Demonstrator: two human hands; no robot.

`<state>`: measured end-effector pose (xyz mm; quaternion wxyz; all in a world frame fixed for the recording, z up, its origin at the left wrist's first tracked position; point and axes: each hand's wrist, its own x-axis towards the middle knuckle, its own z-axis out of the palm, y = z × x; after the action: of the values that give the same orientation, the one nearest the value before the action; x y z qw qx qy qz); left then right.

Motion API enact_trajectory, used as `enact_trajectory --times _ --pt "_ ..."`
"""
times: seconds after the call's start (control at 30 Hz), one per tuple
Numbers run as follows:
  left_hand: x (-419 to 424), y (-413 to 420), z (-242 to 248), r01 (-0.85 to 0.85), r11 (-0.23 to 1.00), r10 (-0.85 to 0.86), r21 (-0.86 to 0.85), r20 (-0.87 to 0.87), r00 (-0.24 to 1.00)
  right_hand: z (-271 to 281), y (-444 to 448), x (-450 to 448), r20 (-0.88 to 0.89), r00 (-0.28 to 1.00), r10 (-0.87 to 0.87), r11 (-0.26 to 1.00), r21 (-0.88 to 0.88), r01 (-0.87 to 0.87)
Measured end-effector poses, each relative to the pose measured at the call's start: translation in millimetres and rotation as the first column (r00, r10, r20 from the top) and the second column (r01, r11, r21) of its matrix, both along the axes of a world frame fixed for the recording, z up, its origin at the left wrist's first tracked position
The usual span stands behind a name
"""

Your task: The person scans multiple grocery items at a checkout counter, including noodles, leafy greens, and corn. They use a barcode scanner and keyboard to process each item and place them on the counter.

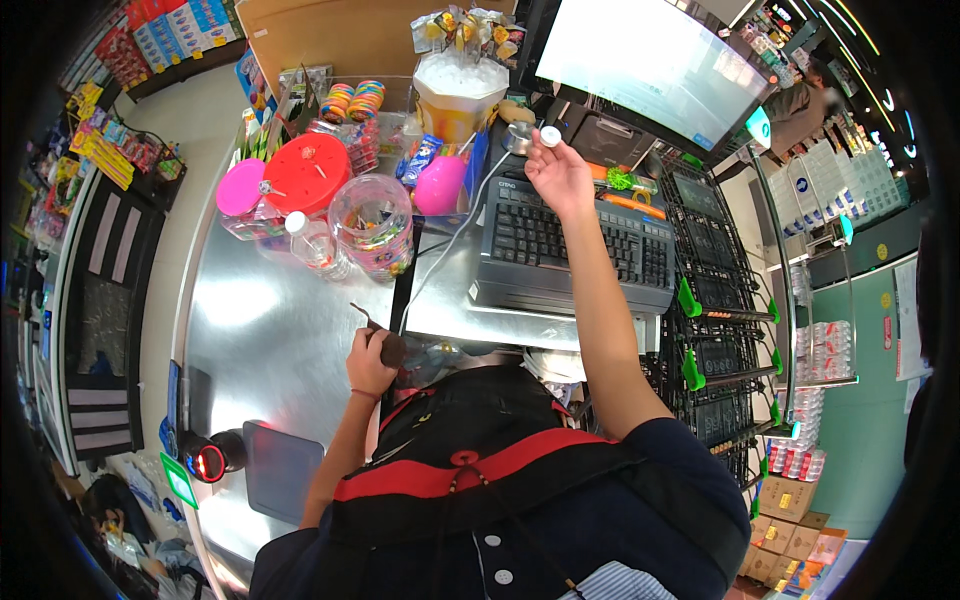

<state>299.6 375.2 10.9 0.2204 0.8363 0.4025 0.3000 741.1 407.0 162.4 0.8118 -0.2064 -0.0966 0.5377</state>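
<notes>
My left hand [370, 364], at the inner edge of the steel counter [277, 330], is closed around a dark brown rounded object [392, 350]. A thin, bent brown piece sticks out past the fingers; what the object is I cannot tell. Over the upper part of a black keyboard [555, 232], my right hand [559, 172] pinches a small white round object [550, 136], possibly a cap, in its fingertips. Just left of those fingertips is a small shiny round item [517, 139]. A clear plastic bottle with a white cap [319, 244] stands beside an open clear candy jar [373, 229].
Left of the keyboard stand a red-lidded jar [307, 166], a pink-lidded jar [241, 187] and a lollipop tub [460, 94]. A monitor [652, 67] rises behind. Black wire racks [712, 300] flank the right. A glowing red scanner [210, 459] and grey pad [281, 469] occupy the lower left.
</notes>
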Motion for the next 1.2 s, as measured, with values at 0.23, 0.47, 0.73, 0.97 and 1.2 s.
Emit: enact_trajectory --times 0.23,0.47,0.73,0.97,1.2 --pt "0.3 -0.8 2.9 0.003 1.000 -0.003 -0.017 -0.006 1.000 67.4 -41.8 -56.3 0.492 0.870 -0.026 0.998 0.069 -0.009" --pt "0.9 -0.2 0.2 0.017 1.000 -0.017 -0.016 0.007 1.000 136.8 -81.8 -108.1 0.957 0.114 -0.268 0.952 0.244 0.187" --pt "1.2 0.3 -1.5 0.011 1.000 -0.010 0.012 -0.009 1.000 175.5 -111.8 -153.2 0.822 -0.276 -0.498 0.814 0.553 0.177" --pt "1.5 0.0 -0.8 0.022 0.999 -0.022 0.028 0.018 1.000 178.7 -116.6 -166.3 0.749 -0.289 -0.596 0.721 0.658 0.217" --pt "1.9 0.1 1.7 0.026 1.000 -0.026 0.008 0.010 1.000 172.3 -119.4 -167.8 0.737 -0.207 -0.643 0.713 0.675 0.190"
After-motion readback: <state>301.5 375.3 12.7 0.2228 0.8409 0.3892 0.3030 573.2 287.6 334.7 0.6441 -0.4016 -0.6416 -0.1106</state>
